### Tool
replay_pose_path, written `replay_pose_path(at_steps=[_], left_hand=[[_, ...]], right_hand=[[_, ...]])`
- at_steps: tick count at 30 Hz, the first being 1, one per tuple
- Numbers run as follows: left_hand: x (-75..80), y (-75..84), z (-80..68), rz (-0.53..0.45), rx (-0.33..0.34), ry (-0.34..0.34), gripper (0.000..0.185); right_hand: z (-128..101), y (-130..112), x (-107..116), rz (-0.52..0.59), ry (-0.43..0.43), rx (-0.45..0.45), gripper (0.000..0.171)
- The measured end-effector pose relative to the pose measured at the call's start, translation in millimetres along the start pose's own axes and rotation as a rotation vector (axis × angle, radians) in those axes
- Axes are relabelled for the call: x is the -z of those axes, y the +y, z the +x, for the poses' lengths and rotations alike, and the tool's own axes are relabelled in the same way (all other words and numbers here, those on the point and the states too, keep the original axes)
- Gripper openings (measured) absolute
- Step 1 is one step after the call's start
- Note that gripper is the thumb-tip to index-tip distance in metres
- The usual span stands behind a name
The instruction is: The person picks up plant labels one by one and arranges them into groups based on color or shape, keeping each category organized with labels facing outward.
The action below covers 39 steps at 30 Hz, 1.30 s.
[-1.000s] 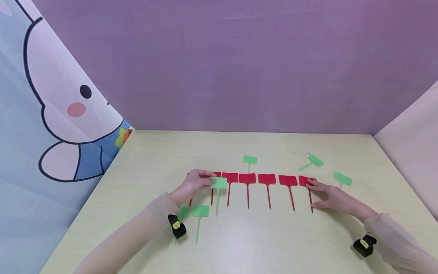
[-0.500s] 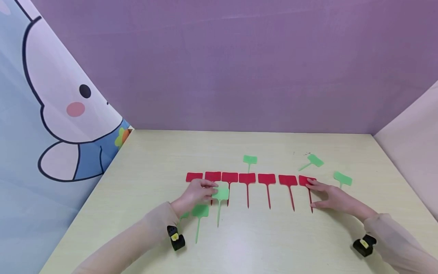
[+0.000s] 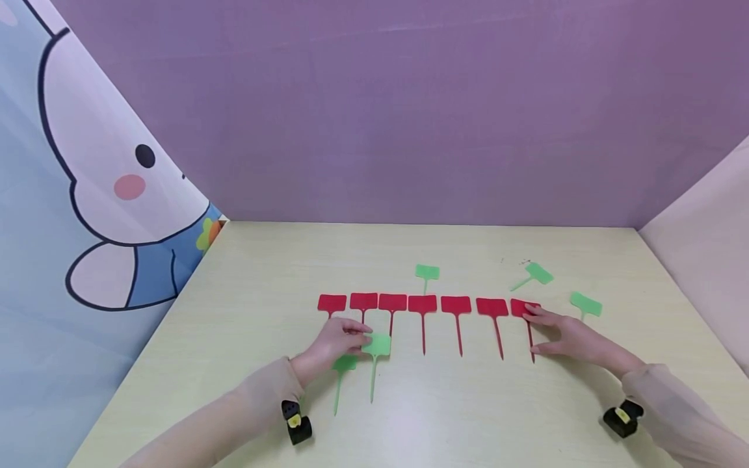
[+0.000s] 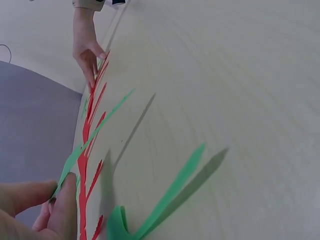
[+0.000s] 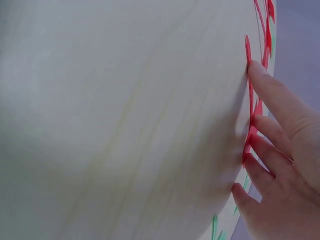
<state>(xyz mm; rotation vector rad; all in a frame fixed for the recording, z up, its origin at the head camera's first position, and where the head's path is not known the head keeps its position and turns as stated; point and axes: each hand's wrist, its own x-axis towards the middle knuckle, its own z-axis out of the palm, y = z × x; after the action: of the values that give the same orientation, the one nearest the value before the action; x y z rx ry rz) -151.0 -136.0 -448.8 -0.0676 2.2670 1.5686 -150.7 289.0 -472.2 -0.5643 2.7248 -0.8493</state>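
While seven flat red plastic plant labels with stakes lie side by side as the landmark row [image 3: 422, 304], everything else is placed against it.

Worktop: pale yellow-green worktop [image 3: 445, 416] carrying the row, with the stakes pointing toward the person.

Left hand: left hand [image 3: 335, 339] on the near side of the row's left end, fingers and thumb curled and pinching the head of a flat green plastic plant label [image 3: 378, 344]; the left wrist view shows the thumb [image 4: 64, 210] pressed on the label's head [image 4: 70, 162].

Held green label: just nearer than the row's second and third red labels, its head over their stakes, its own stake pointing toward the person.

Second green plastic label: green stake label [image 3: 342, 365] just nearer than the left hand and left of the held one, lying flat.

Right hand: right hand [image 3: 566, 338] at the row's right end, fingers straight and spread, fingertips [image 5: 260, 70] resting on the rightmost red label [image 3: 521, 308]; it grips nothing.

Far side of the row: one green label [image 3: 427, 272] behind the row's middle, another [image 3: 535, 274] behind its right end.

Beyond the right end: a green label [image 3: 586, 305] just past the right hand.
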Motion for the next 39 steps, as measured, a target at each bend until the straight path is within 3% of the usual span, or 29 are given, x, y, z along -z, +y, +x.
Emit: replay_pose_path(at_steps=[10, 22, 39], left_hand=[[-3.4, -3.5, -8.0, -0.004, 0.033, 0.003, 0.023], [-7.5, -10.5, -9.8, -0.004, 0.027, 0.010, 0.021], [-9.8, -13.3, -10.5, 0.172, -0.061, 0.071, 0.013]], right_hand=[[-1, -5, 0, -0.018, 0.013, 0.009, 0.071], [0, -3, 1, -0.016, -0.004, -0.008, 0.071], [0, -4, 1, -0.012, 0.002, -0.006, 0.071]])
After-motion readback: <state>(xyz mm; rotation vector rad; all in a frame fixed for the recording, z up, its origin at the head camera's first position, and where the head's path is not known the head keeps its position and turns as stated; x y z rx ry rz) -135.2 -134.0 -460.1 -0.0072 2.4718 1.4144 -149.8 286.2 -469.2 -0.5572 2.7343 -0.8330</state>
